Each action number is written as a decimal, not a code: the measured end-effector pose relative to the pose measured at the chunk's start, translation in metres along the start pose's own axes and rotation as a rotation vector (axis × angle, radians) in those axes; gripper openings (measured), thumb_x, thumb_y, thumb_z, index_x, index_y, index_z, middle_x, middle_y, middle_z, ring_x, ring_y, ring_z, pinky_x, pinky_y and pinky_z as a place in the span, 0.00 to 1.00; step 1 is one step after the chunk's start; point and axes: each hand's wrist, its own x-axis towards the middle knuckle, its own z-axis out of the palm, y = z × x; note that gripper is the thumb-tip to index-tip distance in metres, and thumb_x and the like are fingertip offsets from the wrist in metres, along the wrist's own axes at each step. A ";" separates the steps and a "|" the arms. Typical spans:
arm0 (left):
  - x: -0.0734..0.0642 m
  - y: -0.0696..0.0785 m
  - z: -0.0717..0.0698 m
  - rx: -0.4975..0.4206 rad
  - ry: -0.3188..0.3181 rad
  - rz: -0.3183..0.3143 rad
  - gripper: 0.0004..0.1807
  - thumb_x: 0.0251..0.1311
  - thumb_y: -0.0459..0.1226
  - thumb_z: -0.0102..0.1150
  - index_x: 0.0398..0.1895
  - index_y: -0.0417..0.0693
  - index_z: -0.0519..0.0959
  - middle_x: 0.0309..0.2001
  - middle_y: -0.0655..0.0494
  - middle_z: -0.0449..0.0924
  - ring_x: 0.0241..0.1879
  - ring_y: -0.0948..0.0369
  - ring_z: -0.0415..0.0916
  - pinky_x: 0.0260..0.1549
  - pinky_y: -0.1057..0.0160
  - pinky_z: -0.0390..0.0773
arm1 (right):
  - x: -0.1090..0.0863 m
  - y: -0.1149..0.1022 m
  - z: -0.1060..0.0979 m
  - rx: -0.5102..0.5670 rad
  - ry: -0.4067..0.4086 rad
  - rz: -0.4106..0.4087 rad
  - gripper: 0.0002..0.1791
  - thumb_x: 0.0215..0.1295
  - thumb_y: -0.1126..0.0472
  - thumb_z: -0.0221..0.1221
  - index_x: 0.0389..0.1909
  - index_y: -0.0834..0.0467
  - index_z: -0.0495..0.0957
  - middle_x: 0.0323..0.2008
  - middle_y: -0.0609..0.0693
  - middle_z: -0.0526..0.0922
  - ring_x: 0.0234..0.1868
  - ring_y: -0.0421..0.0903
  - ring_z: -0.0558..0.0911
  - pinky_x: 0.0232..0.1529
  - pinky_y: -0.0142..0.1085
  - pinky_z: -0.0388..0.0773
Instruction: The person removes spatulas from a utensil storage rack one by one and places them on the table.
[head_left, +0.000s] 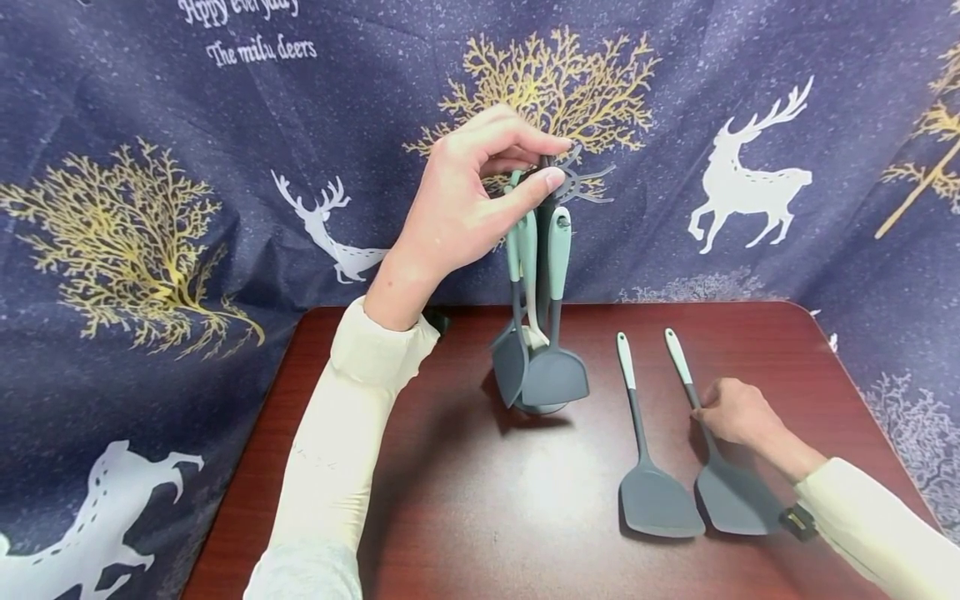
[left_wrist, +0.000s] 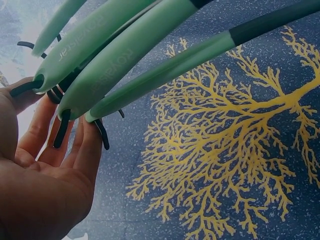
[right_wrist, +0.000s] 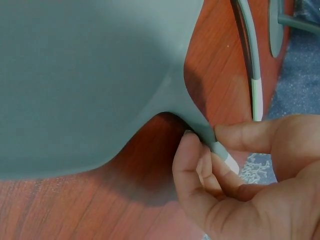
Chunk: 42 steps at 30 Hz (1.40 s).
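Cream L sleeve is closest, its L hand pinching the utensil rack up top, thumb vs fingers. R hand has thumb + fingertips pinched on the outer spatula's shaft, right beside the inner spatula; can't tell if it's fully touching the table. Imo a sideways tug by L hand could tip the rack, & a sloppy R swing might clip the neighbor.

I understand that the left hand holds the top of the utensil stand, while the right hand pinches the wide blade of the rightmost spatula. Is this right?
Not the blade: the right hand pinches that spatula's grey shaft, as the head view shows. The rest is right.
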 end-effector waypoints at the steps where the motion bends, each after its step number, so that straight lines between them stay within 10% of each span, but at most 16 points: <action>1: 0.000 -0.002 0.000 0.001 -0.001 0.001 0.10 0.66 0.28 0.71 0.49 0.35 0.88 0.47 0.42 0.84 0.49 0.56 0.82 0.60 0.61 0.84 | 0.000 0.000 0.000 0.002 -0.001 -0.002 0.13 0.61 0.58 0.70 0.32 0.67 0.82 0.29 0.58 0.86 0.34 0.61 0.85 0.32 0.53 0.84; 16: -0.002 0.011 0.000 0.011 0.007 -0.002 0.10 0.66 0.27 0.70 0.48 0.33 0.88 0.46 0.44 0.84 0.47 0.64 0.81 0.60 0.60 0.85 | -0.004 0.000 -0.001 0.085 -0.040 0.050 0.17 0.68 0.53 0.68 0.38 0.65 0.80 0.20 0.47 0.84 0.25 0.45 0.83 0.26 0.40 0.77; 28: -0.001 0.015 -0.001 0.013 0.003 0.008 0.09 0.65 0.26 0.70 0.47 0.32 0.88 0.46 0.41 0.85 0.47 0.60 0.82 0.59 0.59 0.85 | -0.009 -0.015 -0.012 0.128 0.171 -0.003 0.23 0.73 0.51 0.64 0.53 0.67 0.79 0.41 0.61 0.89 0.46 0.66 0.87 0.41 0.58 0.83; 42: -0.001 0.013 -0.001 0.007 0.000 0.009 0.09 0.65 0.26 0.70 0.47 0.32 0.88 0.46 0.43 0.84 0.49 0.50 0.83 0.59 0.59 0.85 | -0.019 -0.049 -0.020 0.204 0.313 -0.096 0.18 0.72 0.55 0.66 0.55 0.62 0.81 0.42 0.58 0.89 0.43 0.57 0.89 0.42 0.40 0.80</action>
